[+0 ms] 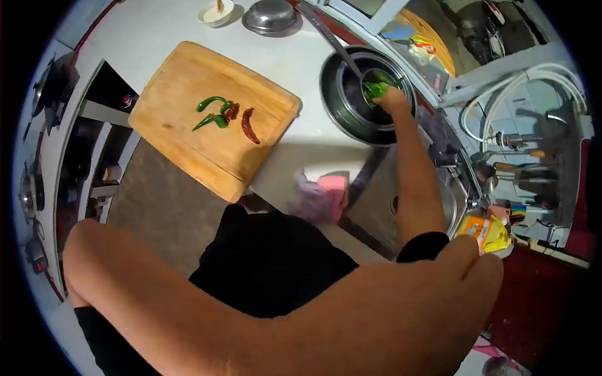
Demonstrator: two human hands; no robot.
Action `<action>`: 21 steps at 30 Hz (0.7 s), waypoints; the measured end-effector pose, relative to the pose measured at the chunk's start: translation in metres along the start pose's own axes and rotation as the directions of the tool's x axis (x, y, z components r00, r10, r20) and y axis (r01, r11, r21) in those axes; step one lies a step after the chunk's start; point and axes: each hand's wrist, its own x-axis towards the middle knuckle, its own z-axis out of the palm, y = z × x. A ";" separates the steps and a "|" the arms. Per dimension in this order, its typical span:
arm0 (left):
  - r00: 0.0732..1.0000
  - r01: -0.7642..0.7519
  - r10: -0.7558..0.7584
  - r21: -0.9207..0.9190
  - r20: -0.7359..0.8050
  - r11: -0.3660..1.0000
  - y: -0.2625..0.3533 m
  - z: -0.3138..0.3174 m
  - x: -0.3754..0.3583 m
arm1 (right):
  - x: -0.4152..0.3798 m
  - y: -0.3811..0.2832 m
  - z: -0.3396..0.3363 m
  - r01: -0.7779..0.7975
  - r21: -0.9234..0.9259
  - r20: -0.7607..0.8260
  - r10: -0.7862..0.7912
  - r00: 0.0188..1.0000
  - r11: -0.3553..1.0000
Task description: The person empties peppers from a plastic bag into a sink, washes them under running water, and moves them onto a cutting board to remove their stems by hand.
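Head view. A round dark metal pan (351,103) stands on the white desk (157,37) beside the sink (448,200). It holds green peppers (375,88) against its far wall, and a long metal handle (326,34) runs out of it toward the top of the frame. A small white bowl (216,12) with an utensil standing in it and an upturned steel bowl (269,15) sit at the far edge of the desk.

A rectangular wooden cutting board (188,125), pale and smooth with rounded corners, lies on the desk, one corner overhanging the edge. On it lie two curved green chillies (210,113) and two dark red chillies (248,125), close together. Pink and lilac cloths (323,194) are bunched at the near desk edge, between the board and the sink.

One hand (394,99) reaches into the pan at the end of an outstretched forearm, fingers curled down onto the green peppers; which hand it is cannot be told, nor whether it truly grips them. A second bare arm (282,313) crosses the foreground, bent at the elbow; its hand is out of view. A yellow packet (486,232) lies by the sink.
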 end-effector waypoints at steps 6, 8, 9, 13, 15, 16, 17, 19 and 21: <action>0.993 -0.099 0.100 0.018 -0.057 0.995 0.000 0.047 0.031 | 0.039 0.016 0.035 -0.004 -0.098 0.443 0.048 0.895 0.995; 0.990 -0.099 0.083 0.145 0.113 0.984 -0.003 0.050 0.044 | 0.047 0.027 0.033 0.016 0.029 0.402 -0.027 0.915 0.999; 0.992 -0.071 0.057 0.121 0.112 0.990 -0.011 0.047 0.045 | 0.049 0.034 0.030 0.003 0.133 0.374 -0.053 0.926 0.991; 0.951 -0.274 0.239 -0.174 -0.197 0.946 -0.110 0.054 0.052 | -0.019 0.019 -0.036 -0.221 0.878 0.262 -0.040 0.964 0.425; 0.964 0.172 -0.236 -0.394 -0.119 0.903 -0.135 0.010 0.050 | -0.054 0.001 -0.063 -0.110 0.962 0.156 -0.175 0.972 0.249; 0.900 0.161 -0.293 -0.380 -0.323 0.911 -0.171 0.012 0.052 | -0.071 -0.011 -0.071 -0.062 0.986 0.098 -0.233 0.968 0.156; 0.851 0.117 -0.302 -0.406 -0.430 0.906 -0.195 0.006 0.056 | -0.083 -0.022 -0.072 -0.037 0.994 0.063 -0.262 0.963 0.101; 0.705 0.020 -0.332 -0.450 -0.627 0.893 -0.226 -0.002 0.057 | -0.106 -0.048 -0.071 -0.001 1.000 -0.001 -0.324 0.946 -0.006; 0.721 0.050 -0.332 -0.433 -0.608 0.900 -0.226 0.002 0.049 | -0.133 -0.076 -0.075 0.029 0.999 -0.042 -0.313 0.949 -0.046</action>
